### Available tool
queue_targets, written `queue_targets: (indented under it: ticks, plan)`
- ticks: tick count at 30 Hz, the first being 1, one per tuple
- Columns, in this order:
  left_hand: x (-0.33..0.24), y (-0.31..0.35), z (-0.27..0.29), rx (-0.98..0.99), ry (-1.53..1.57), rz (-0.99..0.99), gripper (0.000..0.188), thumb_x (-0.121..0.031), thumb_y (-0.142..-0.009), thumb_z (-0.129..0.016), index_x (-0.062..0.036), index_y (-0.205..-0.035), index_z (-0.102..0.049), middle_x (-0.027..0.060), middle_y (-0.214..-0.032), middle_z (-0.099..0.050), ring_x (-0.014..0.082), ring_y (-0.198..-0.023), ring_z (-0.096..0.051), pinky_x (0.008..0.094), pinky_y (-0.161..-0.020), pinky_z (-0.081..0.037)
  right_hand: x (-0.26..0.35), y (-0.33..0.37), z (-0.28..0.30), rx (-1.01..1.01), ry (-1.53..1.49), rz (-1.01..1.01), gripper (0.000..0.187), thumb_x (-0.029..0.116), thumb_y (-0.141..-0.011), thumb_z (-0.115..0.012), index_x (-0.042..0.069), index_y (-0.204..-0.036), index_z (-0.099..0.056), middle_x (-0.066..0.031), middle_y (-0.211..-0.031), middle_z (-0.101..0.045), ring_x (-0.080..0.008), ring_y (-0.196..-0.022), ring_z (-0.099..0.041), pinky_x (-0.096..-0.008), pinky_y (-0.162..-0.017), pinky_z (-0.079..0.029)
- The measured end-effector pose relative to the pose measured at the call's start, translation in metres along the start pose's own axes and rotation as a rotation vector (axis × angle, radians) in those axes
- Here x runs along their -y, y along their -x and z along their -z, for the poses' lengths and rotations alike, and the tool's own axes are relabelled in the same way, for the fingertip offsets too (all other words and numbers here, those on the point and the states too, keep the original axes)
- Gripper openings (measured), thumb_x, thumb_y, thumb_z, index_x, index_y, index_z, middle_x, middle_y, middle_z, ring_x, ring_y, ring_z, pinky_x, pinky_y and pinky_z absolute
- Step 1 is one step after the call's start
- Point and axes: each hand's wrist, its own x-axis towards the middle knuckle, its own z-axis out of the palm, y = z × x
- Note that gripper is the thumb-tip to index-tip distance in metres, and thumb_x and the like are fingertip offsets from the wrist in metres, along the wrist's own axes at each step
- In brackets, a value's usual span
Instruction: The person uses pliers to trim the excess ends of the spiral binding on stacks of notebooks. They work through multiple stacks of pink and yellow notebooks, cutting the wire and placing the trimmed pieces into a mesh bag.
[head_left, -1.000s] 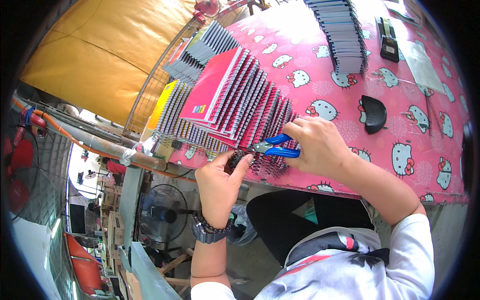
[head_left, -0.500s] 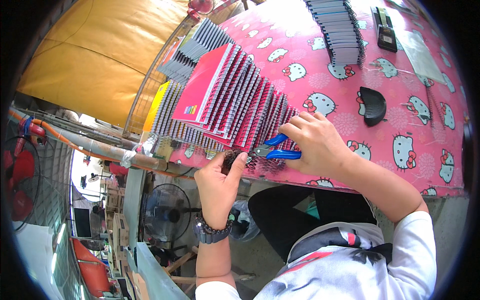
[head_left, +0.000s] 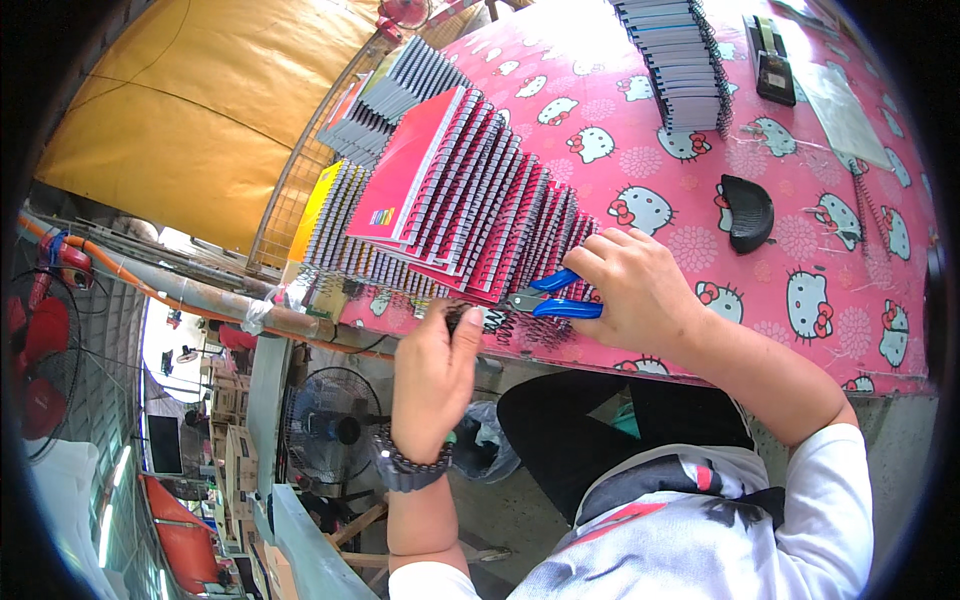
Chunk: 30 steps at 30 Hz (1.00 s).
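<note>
A tall stack of red spiral notebooks point(head_left: 450, 190) leans at the table's near left, its coil bindings facing right. My right hand point(head_left: 640, 290) is closed around blue-handled wire cutters point(head_left: 566, 300), whose metal jaws are at the stack's lower corner. Just left of the jaws, my left hand point(head_left: 435, 375) pinches a dark wire coil point(head_left: 456, 318), mostly hidden by the fingers. More loose dark coils point(head_left: 540, 332) lie beneath the cutters at the table edge. Whether the jaws grip a wire is too small to tell.
The table point(head_left: 690, 245) has a pink patterned cover. Yellow-covered notebooks point(head_left: 320, 210) and grey stacks stand behind the red ones. Farther off are a stack of coil-bound books point(head_left: 680, 75), a black curved object point(head_left: 748, 213) and a black stapler-like tool point(head_left: 772, 75). A metal pipe point(head_left: 290, 322) borders the left side.
My left hand has turned and shifted slightly, covering more of the dark coil. My right hand and the wire cutters stay almost in place.
</note>
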Motion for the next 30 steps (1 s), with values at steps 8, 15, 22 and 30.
queue_targets:
  ticks: [8, 15, 22, 30]
  plan:
    - [-0.004, 0.000, -0.017, -0.001, -0.048, -0.097, 0.028, -0.025, -0.093, -0.058, 0.0019, -0.098, -0.059, 0.0180, -0.074, -0.062, 0.0315, -0.069, -0.059, 0.0395, -0.061, -0.046, -0.001, 0.001, 0.001, 0.065, -0.029, -0.041, 0.037, 0.027, -0.063, -0.077, 0.005, -0.088, -0.059, -0.0091, -0.084, -0.062, -0.0277, -0.083, -0.062, -0.0388, -0.075, -0.049]
    - [0.003, 0.003, -0.022, -0.005, 0.115, -0.030, 0.027, -0.022, -0.094, -0.058, 0.0036, -0.101, -0.062, 0.0081, -0.074, -0.064, 0.0107, -0.066, -0.056, 0.0279, -0.063, -0.046, -0.014, 0.003, 0.000, -0.212, 0.061, 0.106, 0.038, 0.024, -0.060, -0.075, 0.004, -0.088, -0.060, -0.0102, -0.078, -0.060, -0.0288, -0.081, -0.062, -0.0400, -0.073, -0.049]
    - [-0.001, 0.004, -0.022, -0.021, 0.098, -0.036, 0.027, -0.022, -0.094, -0.059, 0.0038, -0.099, -0.062, 0.0080, -0.071, -0.064, 0.0108, -0.064, -0.056, 0.0282, -0.062, -0.046, -0.008, 0.000, -0.003, 0.071, -0.063, -0.014, 0.037, 0.027, -0.063, -0.077, 0.004, -0.088, -0.061, -0.0106, -0.082, -0.063, -0.0290, -0.083, -0.063, -0.0404, -0.076, -0.049]
    - [0.008, 0.007, -0.031, -0.083, -0.009, -0.080, 0.026, -0.023, -0.092, -0.061, 0.0023, -0.095, -0.061, 0.0131, -0.070, -0.064, 0.0200, -0.062, -0.060, 0.0321, -0.060, -0.046, -0.021, 0.008, -0.001, -0.039, -0.043, 0.019, 0.041, 0.026, -0.063, -0.076, 0.004, -0.093, -0.061, -0.0112, -0.086, -0.063, -0.0290, -0.089, -0.061, -0.0418, -0.082, -0.047]
